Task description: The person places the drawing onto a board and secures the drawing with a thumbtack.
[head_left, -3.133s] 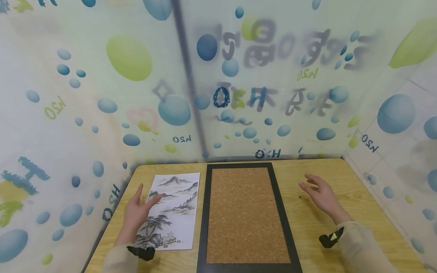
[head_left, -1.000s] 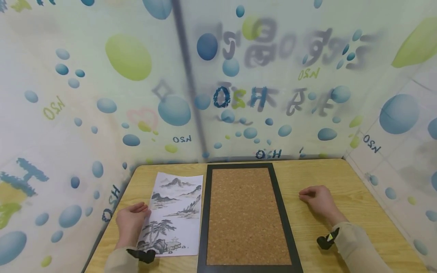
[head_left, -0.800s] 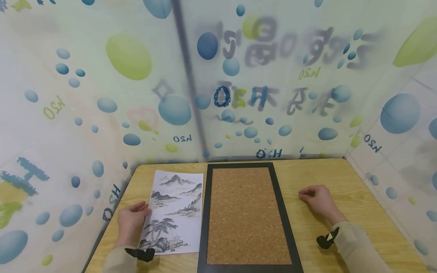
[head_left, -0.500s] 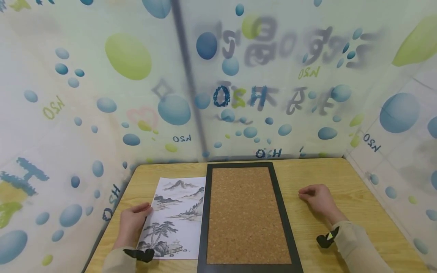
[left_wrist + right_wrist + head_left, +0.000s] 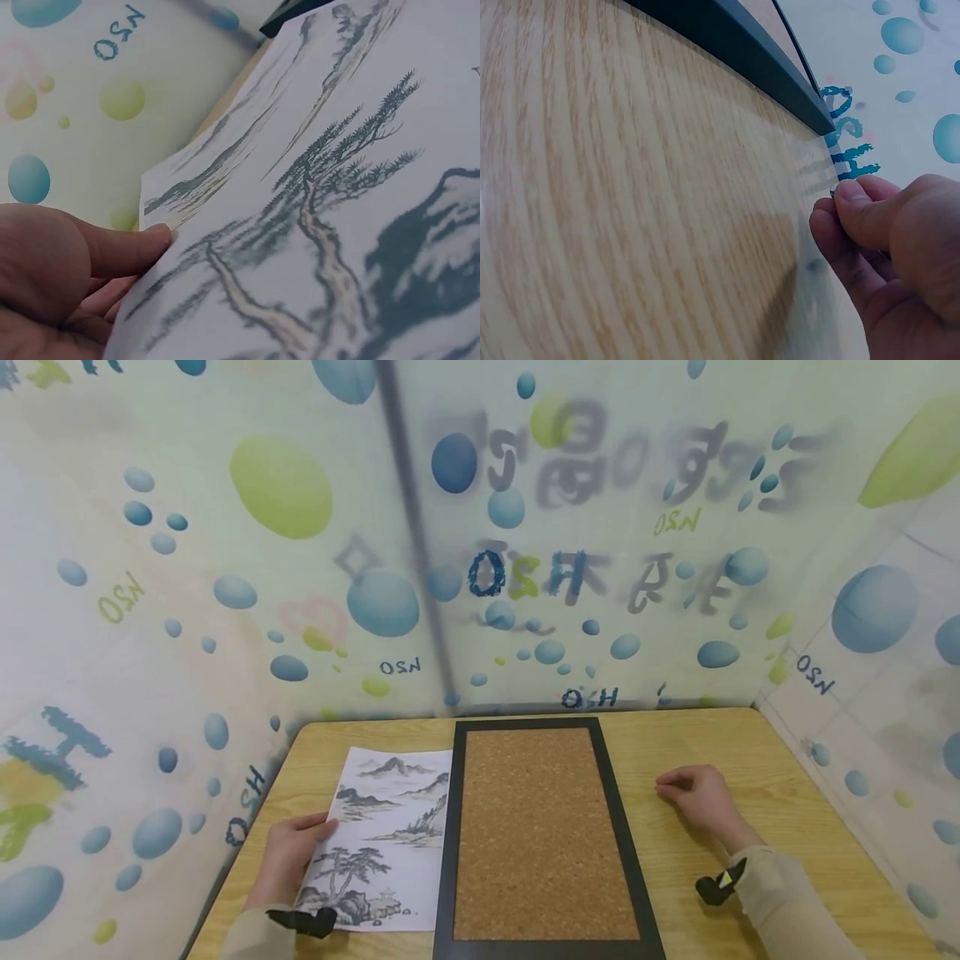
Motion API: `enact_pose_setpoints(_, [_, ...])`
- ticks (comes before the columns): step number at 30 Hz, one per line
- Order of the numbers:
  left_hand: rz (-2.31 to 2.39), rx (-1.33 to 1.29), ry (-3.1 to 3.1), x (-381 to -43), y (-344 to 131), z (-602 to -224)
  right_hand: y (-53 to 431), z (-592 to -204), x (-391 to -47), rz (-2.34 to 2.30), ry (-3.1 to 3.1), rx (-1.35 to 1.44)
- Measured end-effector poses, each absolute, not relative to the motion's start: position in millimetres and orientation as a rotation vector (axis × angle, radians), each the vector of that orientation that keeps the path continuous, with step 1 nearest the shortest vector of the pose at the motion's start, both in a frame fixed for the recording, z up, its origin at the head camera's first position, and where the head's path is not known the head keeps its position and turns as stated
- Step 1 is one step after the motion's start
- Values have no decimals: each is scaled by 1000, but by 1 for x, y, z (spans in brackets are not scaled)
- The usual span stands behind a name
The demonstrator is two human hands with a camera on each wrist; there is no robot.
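Observation:
A white sheet of paper with an ink landscape point(image 5: 390, 835) lies left of a black-framed corkboard point(image 5: 547, 835), its right edge against or over the frame. My left hand point(image 5: 291, 852) pinches the sheet's left edge, thumb on top and fingers beneath; in the left wrist view the thumb point(image 5: 142, 246) presses near the painted trees. Right of the board, my right hand point(image 5: 705, 802) is low over the table, thumb and index finger pinched together. Between those fingertips, the right wrist view shows a tiny dark object point(image 5: 832, 193), mostly hidden and too small to identify.
The light wooden table point(image 5: 810, 860) extends on both sides of the board. Patterned walls point(image 5: 540, 635) with blue and green drops close in the back and the sides. A black camera mount sits on each wrist.
My left hand has gone from hovering over the sheet to gripping its left edge, and the sheet has shifted right to the board. My right hand has pinched a tiny dark object from the table.

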State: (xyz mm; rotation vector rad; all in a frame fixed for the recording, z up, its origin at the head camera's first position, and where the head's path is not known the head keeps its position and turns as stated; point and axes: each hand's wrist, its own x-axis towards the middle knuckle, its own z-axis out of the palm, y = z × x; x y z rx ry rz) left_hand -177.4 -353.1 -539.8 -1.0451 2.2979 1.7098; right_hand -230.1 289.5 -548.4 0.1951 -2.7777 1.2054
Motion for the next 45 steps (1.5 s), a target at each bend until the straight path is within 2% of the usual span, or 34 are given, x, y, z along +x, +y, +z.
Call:
enact_pose_setpoints(30, [1865, -1082, 2307, -166, -361, -519, 289, -530, -231, 1419, -2605, 253])
enact_pose_setpoints(45, [1931, -1019, 2309, -173, -341, -504, 282, -514, -229, 1462, -2603, 166])
